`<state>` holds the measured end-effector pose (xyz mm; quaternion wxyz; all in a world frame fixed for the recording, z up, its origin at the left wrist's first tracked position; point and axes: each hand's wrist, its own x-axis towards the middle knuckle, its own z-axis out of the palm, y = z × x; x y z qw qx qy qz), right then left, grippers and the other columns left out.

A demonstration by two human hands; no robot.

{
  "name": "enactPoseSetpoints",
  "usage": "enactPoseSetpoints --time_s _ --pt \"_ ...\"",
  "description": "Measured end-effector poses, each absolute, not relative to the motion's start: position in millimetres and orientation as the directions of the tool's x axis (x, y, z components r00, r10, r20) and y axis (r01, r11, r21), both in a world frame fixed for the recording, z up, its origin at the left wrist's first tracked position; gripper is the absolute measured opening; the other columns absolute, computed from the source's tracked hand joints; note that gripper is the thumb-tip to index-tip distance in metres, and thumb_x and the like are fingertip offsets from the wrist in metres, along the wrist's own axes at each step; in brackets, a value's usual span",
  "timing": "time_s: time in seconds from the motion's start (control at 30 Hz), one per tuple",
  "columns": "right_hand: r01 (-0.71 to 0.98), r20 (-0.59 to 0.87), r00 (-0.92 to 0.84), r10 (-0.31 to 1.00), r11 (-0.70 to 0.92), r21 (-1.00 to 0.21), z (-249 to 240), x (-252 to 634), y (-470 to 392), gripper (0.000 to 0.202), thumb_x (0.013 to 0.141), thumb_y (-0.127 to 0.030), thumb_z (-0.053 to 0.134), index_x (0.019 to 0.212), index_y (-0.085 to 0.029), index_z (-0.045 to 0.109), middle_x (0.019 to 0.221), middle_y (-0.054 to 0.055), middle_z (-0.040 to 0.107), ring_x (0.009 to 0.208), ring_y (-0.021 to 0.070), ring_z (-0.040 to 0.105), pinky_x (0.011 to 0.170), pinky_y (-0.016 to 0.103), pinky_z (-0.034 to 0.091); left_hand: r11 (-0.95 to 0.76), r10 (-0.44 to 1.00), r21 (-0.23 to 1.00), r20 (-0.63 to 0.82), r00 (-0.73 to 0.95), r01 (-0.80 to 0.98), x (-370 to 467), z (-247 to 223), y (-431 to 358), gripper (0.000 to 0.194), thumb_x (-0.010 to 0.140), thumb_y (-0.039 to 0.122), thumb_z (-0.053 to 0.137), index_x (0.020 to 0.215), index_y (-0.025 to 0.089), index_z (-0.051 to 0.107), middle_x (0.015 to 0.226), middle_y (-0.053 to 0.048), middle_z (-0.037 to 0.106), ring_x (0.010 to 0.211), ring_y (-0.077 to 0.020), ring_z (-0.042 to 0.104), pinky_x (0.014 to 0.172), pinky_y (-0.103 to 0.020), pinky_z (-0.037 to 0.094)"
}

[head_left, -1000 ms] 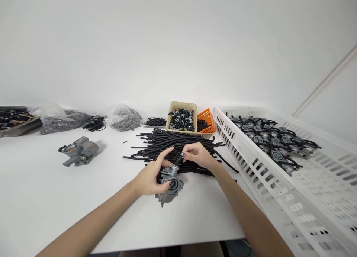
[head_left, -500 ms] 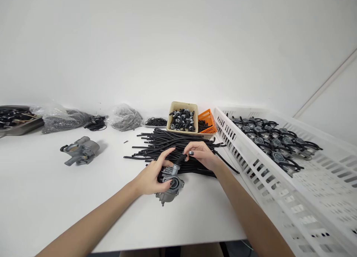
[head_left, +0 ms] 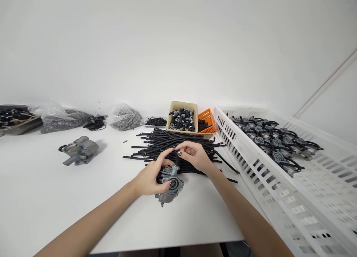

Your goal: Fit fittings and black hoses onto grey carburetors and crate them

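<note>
A grey metal carburetor [head_left: 173, 186] is gripped by my left hand [head_left: 152, 177], thumb on its round bore and fingers behind it. From its top rises a short black rubber cap [head_left: 177, 160]. The fingers of my right hand [head_left: 193, 156] pinch this cap near its upper end, close to my left index fingertip; part of the cap is hidden by them. Behind both hands lies a pile of black rubber hoses [head_left: 156, 140]. Another carburetor [head_left: 80, 150] rests on the white table to the left.
A white perforated crate [head_left: 237, 153] with several carburetors [head_left: 279, 156] stands at right. Along the wall are a beige bin [head_left: 168, 128] of caps, an orange basket [head_left: 214, 127], a dish of black rings [head_left: 155, 121], plastic bags [head_left: 125, 117] and a metal tray [head_left: 25, 127].
My right hand has moved left, and the black cap now stands more upright instead of leaning right. My left hand keeps its hold on the carburetor.
</note>
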<state>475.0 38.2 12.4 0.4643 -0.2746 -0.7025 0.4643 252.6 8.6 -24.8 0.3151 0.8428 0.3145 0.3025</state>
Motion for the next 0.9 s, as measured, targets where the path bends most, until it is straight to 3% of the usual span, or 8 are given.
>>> enactPoseSetpoints --time_s 0.23,0.47,0.63,0.9 --pt "0.011 0.487 -0.335 0.807 0.520 -0.854 3.3 464.1 39.1 0.018 0.087 -0.034 0.066 0.098 -0.023 0.074 0.086 0.003 0.058 0.074 0.0147 0.054 0.064 0.028 0.045 -0.608 0.716 0.734 0.343 0.608 0.302 252.8 -28.7 9.8 0.096 0.078 0.038 0.063 0.154 0.024 0.006 0.125 -0.014 0.059 0.099 -0.0243 0.059 0.092 -0.043 0.047" --pt "0.040 0.505 -0.343 0.792 0.549 -0.835 -0.1 469.4 44.7 0.019 0.088 -0.040 0.067 0.095 -0.024 0.076 0.094 0.006 0.063 0.084 0.0179 0.060 0.067 0.030 0.047 -0.597 0.726 0.737 0.330 0.603 0.315 252.7 -26.5 9.0 0.088 0.080 0.037 0.061 0.150 0.023 0.010 0.115 -0.011 0.059 0.094 -0.0218 0.057 0.089 -0.041 0.047" --pt "0.138 0.481 -0.336 0.810 0.547 -0.825 4.2 471.7 44.8 0.024 0.089 -0.042 0.064 0.084 -0.020 0.072 0.088 0.005 0.064 0.077 0.0157 0.057 0.062 0.028 0.044 -0.594 0.734 0.731 0.323 0.597 0.336 252.5 -27.5 9.4 0.096 0.078 0.041 0.062 0.152 0.024 0.004 0.116 -0.011 0.059 0.092 -0.0218 0.058 0.087 -0.040 0.048" --pt "0.189 0.458 -0.298 0.837 0.522 -0.831 9.0 478.0 46.5 0.030 0.090 -0.037 0.058 0.066 -0.018 0.059 0.072 0.002 0.058 0.069 0.0148 0.053 0.064 0.029 0.042 -0.589 0.735 0.737 0.318 0.599 0.331 252.7 -28.1 8.9 0.095 0.078 0.034 0.061 0.153 0.025 0.003 0.115 -0.010 0.059 0.089 -0.0207 0.058 0.083 -0.038 0.049"
